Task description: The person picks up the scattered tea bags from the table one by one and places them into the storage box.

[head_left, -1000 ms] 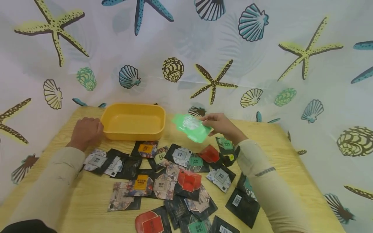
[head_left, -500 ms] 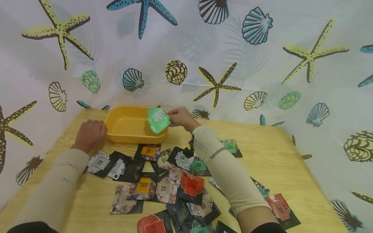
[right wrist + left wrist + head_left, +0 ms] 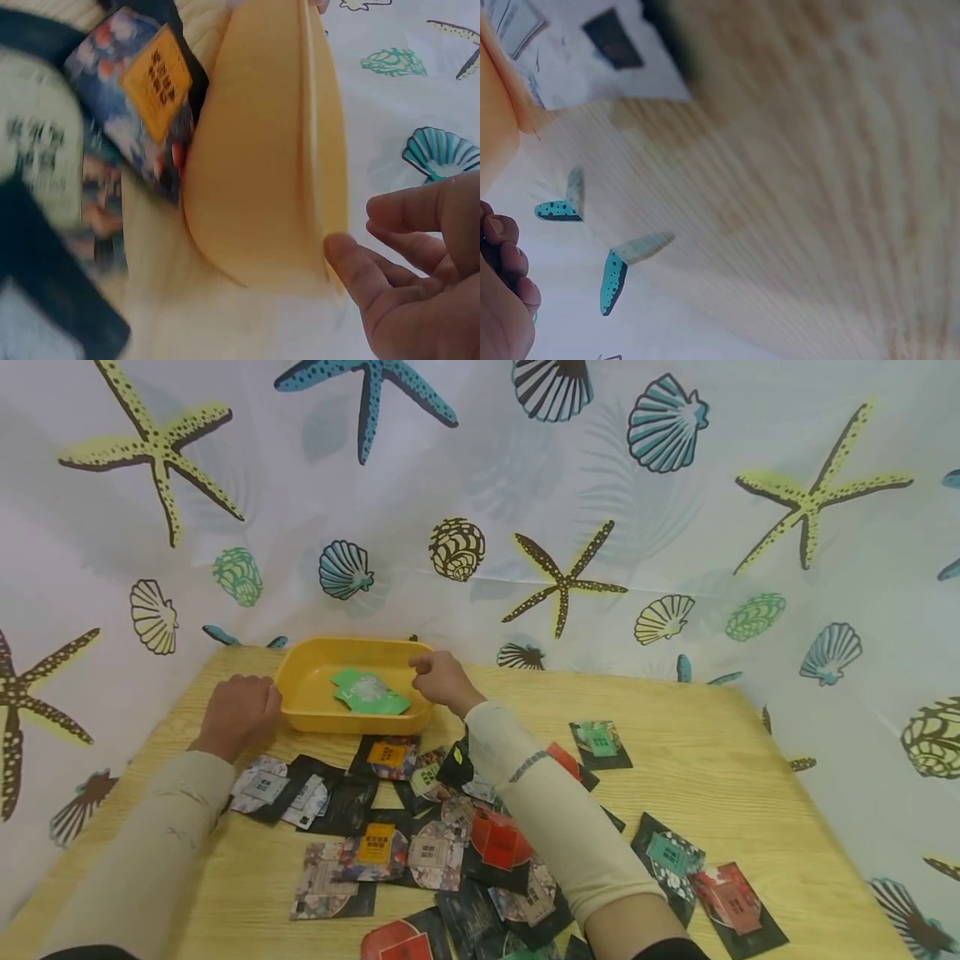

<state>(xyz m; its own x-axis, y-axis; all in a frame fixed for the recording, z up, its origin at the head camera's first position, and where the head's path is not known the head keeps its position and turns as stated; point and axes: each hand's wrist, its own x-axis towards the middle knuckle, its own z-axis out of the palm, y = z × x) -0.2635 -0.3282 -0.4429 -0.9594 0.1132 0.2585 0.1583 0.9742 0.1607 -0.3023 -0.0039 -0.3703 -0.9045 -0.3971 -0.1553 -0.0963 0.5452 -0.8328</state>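
Note:
A yellow plastic tub (image 3: 348, 723) stands at the back left of the wooden table. Inside it lies a bright green packet (image 3: 369, 692) with a pale printed patch, flat on the floor of the tub. My right hand (image 3: 442, 681) is over the tub's right end, holding nothing; the right wrist view has its thumb and fingers (image 3: 409, 210) spread apart beside the rim. At the tub's left end, my left hand (image 3: 238, 708) grips the rim with curled fingers. Only part of that hand (image 3: 506, 285) enters the left wrist view.
Several dark sachets with red, green, orange and grey labels lie spread and overlapping in front of the tub, including an orange-labelled sachet (image 3: 387, 755). A green-labelled sachet (image 3: 600, 743) and a red-labelled one (image 3: 737, 906) lie farther right. A shell-printed cloth (image 3: 480, 468) hangs behind.
My right hand has carried the green packet leftward from over the table to the tub and let it go inside. My left hand has stayed at the tub's left end.

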